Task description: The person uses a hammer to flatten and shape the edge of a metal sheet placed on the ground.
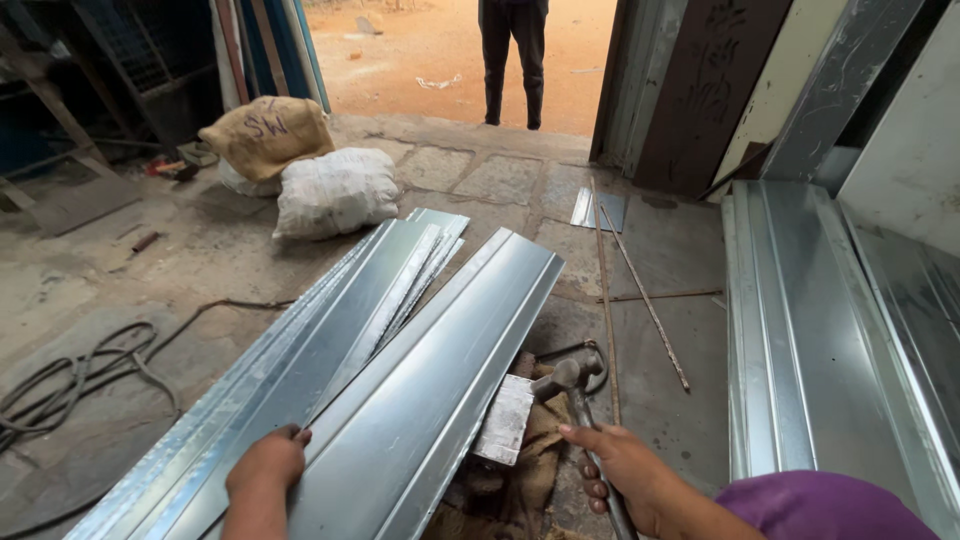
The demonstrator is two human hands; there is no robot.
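- Rough grey concrete floor [150,260] runs back to an open doorway, where a person in dark trousers [512,60] stands on reddish dirt.
- Left hand [266,468] presses down on the long folded galvanised steel sheet [420,390], fingers [296,436] curled over a raised ridge of it; the sheet stretches away from the fingers toward the doorway.
- Right hand [625,470] is closed around the shaft of a metal hammer [572,385], whose head lies just ahead of the fingers.
- Just left of that hammer head sits a pale rectangular metal block [505,420], on brown sacking [520,470].
- Beyond the left fingers lie a white sack [335,190] and a tan sack [265,135].
- Black cable [70,375] coils well left of them.
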